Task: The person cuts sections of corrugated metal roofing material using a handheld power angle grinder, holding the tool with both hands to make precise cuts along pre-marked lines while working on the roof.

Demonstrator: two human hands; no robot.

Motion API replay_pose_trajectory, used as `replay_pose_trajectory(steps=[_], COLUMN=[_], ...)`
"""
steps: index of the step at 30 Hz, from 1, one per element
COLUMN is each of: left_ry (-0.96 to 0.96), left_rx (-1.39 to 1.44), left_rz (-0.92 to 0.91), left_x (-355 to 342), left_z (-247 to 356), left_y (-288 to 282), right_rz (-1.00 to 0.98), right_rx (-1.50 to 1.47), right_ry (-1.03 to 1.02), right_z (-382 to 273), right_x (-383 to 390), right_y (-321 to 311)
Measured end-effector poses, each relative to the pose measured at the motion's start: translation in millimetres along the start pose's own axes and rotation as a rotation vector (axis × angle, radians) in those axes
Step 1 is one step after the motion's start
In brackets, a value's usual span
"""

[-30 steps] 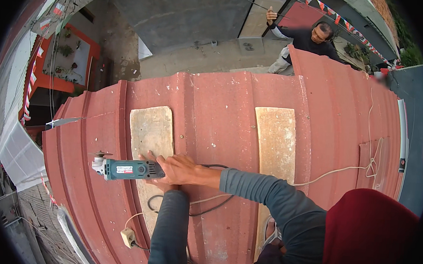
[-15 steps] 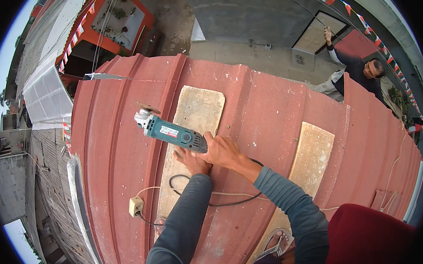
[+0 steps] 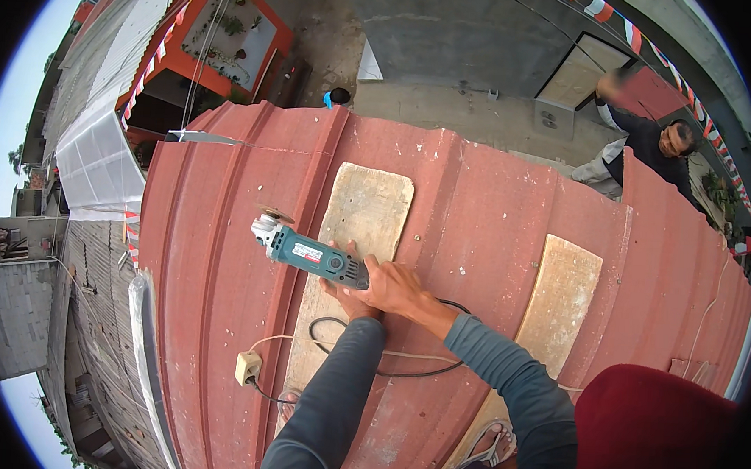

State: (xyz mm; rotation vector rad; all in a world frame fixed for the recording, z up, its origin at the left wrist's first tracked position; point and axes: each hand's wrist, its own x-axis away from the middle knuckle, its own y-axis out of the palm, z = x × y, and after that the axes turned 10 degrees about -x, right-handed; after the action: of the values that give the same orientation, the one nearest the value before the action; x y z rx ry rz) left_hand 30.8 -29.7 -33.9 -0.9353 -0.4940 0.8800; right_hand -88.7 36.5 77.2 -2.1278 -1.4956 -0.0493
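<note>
While right hand (image 3: 396, 288) grips teal grinder (image 3: 306, 255), left hand (image 3: 355, 304) sits underneath — grip unclear.

Room over red roof (image 3: 477, 248) between two boards (image 3: 368, 204), with black cable (image 3: 419, 374) and right forearm (image 3: 505, 360) lower down

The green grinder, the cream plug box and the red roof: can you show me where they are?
Green grinder (image 3: 311, 255): head view, middle of its body.
Cream plug box (image 3: 248, 367): head view, its front.
Red roof (image 3: 478, 223): head view, a bare part.
</note>
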Motion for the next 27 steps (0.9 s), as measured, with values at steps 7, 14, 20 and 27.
replay_pose_trajectory(steps=[7,14,20,27], left_ry=[-0.081,-0.080,0.059,0.046], left_rx=[0.585,0.459,-0.492,-0.449], left_rz=[-0.087,-0.107,-0.051,-0.053], left_x=[-4,-3,-3,-4], left_z=[-7,9,10,-8], left_y=[9,-2,-13,-13], right_rz=[-0.011,0.001,0.000,0.056], right_rx=[-0.020,0.021,0.013,0.049], right_ry=[-0.020,-0.046,-0.065,-0.117], right_z=[5,12,12,10], right_x=[-4,-4,-6,-9], right_y=[5,11,12,20])
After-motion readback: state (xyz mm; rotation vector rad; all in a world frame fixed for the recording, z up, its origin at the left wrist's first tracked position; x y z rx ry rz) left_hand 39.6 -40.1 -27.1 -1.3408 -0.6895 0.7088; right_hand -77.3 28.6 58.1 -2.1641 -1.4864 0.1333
